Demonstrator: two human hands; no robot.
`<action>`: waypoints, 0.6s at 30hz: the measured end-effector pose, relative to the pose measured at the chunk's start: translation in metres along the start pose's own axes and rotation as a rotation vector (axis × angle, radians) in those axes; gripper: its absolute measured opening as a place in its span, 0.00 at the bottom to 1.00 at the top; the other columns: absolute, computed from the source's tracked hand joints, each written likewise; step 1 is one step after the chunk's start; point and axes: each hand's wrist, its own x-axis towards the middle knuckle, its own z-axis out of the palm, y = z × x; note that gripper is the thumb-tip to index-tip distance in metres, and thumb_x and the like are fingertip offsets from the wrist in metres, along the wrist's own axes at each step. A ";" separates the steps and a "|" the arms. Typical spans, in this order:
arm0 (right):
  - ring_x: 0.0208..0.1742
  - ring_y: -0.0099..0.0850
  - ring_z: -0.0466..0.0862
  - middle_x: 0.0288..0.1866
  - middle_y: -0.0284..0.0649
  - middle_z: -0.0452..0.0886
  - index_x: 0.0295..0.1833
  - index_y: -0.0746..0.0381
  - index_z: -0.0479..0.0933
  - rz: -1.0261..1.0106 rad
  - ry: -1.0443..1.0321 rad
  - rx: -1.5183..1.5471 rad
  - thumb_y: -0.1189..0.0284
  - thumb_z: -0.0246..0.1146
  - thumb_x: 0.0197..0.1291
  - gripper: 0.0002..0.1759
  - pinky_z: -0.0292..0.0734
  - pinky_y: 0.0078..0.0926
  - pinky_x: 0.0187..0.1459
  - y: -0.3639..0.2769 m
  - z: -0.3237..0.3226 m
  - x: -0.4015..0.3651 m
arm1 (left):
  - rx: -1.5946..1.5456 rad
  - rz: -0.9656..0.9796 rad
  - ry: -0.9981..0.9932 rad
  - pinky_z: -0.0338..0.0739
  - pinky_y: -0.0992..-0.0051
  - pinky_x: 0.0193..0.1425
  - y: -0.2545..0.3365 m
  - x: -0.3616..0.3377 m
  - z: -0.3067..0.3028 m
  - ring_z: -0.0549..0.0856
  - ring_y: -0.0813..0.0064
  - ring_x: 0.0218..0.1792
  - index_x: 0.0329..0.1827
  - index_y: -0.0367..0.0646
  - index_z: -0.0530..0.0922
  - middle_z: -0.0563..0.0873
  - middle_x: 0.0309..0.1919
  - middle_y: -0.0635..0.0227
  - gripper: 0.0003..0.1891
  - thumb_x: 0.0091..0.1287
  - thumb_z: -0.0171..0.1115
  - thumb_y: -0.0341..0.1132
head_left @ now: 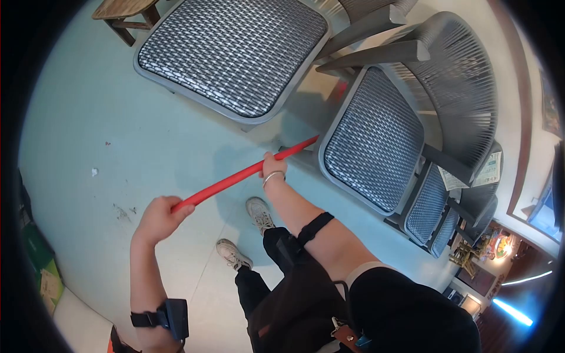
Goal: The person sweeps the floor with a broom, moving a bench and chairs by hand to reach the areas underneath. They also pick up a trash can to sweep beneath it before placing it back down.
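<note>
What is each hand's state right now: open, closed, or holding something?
Left hand: closed, holding the red pole at its near end.
Right hand: closed, holding the red pole farther along.

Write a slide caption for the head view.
Left hand and right hand hold a red pole whose far end disappears at a grey woven chair.

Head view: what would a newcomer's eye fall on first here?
The bright red pole slants across the middle, gripped by the left hand at its near end and the right hand further up. Its far end slips behind the nearest of the grey woven chairs filling the upper right.
</note>
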 end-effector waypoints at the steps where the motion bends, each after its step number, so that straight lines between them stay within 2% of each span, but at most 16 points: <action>1: 0.08 0.28 0.68 0.17 0.40 0.70 0.30 0.67 0.65 -0.078 0.042 0.018 0.71 0.54 0.46 0.10 0.63 0.24 0.09 -0.006 0.000 0.011 | 0.001 0.017 -0.002 0.64 0.71 0.20 0.001 0.011 0.005 0.69 0.67 0.13 0.23 0.33 0.75 0.72 0.11 0.57 0.19 0.53 0.57 0.45; 4: 0.10 0.28 0.70 0.19 0.40 0.70 0.33 0.65 0.64 -0.343 0.119 0.119 0.72 0.54 0.46 0.10 0.66 0.25 0.10 -0.016 0.003 0.072 | -0.078 0.070 0.004 0.66 0.68 0.23 0.005 0.055 0.054 0.74 0.61 0.17 0.25 0.34 0.76 0.74 0.14 0.54 0.20 0.54 0.55 0.48; 5: 0.10 0.28 0.70 0.19 0.40 0.70 0.33 0.65 0.64 -0.342 0.125 0.124 0.72 0.54 0.46 0.10 0.66 0.25 0.10 -0.022 0.003 0.080 | -0.182 0.094 0.035 0.68 0.66 0.27 0.000 0.074 0.090 0.76 0.58 0.21 0.26 0.33 0.76 0.76 0.17 0.51 0.22 0.55 0.54 0.49; 6: 0.11 0.29 0.70 0.19 0.40 0.71 0.36 0.64 0.62 -0.319 0.092 0.154 0.72 0.53 0.46 0.11 0.66 0.25 0.10 -0.030 0.000 0.083 | -0.224 0.015 -0.009 0.69 0.66 0.29 0.014 0.082 0.113 0.77 0.56 0.23 0.27 0.32 0.75 0.76 0.18 0.49 0.23 0.56 0.53 0.49; 7: 0.11 0.30 0.70 0.20 0.41 0.71 0.38 0.64 0.61 -0.295 0.058 0.180 0.73 0.53 0.47 0.12 0.67 0.26 0.10 -0.034 -0.005 0.087 | -0.228 0.018 -0.016 0.69 0.66 0.29 0.025 0.080 0.122 0.77 0.56 0.23 0.27 0.32 0.75 0.76 0.18 0.49 0.23 0.56 0.53 0.49; 8: 0.10 0.31 0.69 0.21 0.43 0.71 0.41 0.63 0.58 -0.222 0.021 0.173 0.75 0.50 0.48 0.14 0.67 0.27 0.10 -0.030 -0.014 0.097 | -0.214 -0.039 -0.026 0.69 0.66 0.29 0.036 0.073 0.128 0.77 0.56 0.23 0.26 0.32 0.75 0.76 0.18 0.49 0.23 0.56 0.52 0.49; 10: 0.10 0.31 0.69 0.22 0.44 0.72 0.41 0.62 0.58 -0.198 0.014 0.139 0.75 0.50 0.48 0.13 0.66 0.27 0.10 -0.009 -0.028 0.098 | -0.256 -0.124 -0.081 0.69 0.66 0.28 0.043 0.050 0.131 0.77 0.55 0.24 0.25 0.31 0.74 0.76 0.18 0.49 0.23 0.56 0.51 0.49; 11: 0.10 0.32 0.68 0.23 0.45 0.72 0.41 0.62 0.57 -0.176 -0.013 0.112 0.75 0.49 0.49 0.13 0.66 0.28 0.09 -0.002 -0.031 0.089 | -0.311 -0.154 -0.120 0.69 0.65 0.28 0.040 0.035 0.131 0.77 0.54 0.24 0.25 0.31 0.74 0.76 0.18 0.49 0.23 0.57 0.51 0.49; 13: 0.10 0.31 0.68 0.23 0.46 0.72 0.42 0.62 0.55 -0.186 -0.038 0.080 0.74 0.48 0.50 0.13 0.65 0.29 0.10 0.011 -0.036 0.056 | -0.216 -0.127 -0.076 0.68 0.65 0.27 0.029 0.006 0.130 0.77 0.54 0.23 0.24 0.31 0.74 0.76 0.18 0.49 0.23 0.57 0.51 0.49; 15: 0.11 0.31 0.69 0.23 0.46 0.72 0.42 0.61 0.54 -0.112 0.009 0.039 0.74 0.48 0.50 0.14 0.66 0.29 0.11 0.031 -0.037 0.022 | -0.252 -0.218 -0.127 0.68 0.65 0.26 0.025 -0.030 0.116 0.77 0.55 0.22 0.23 0.32 0.74 0.75 0.17 0.50 0.22 0.57 0.50 0.48; 18: 0.12 0.30 0.69 0.21 0.43 0.70 0.43 0.61 0.54 -0.086 -0.027 -0.021 0.76 0.48 0.49 0.15 0.67 0.27 0.12 0.059 -0.030 -0.034 | -0.237 -0.263 -0.090 0.67 0.69 0.24 0.004 -0.087 0.104 0.77 0.63 0.19 0.22 0.34 0.75 0.75 0.13 0.55 0.20 0.57 0.51 0.46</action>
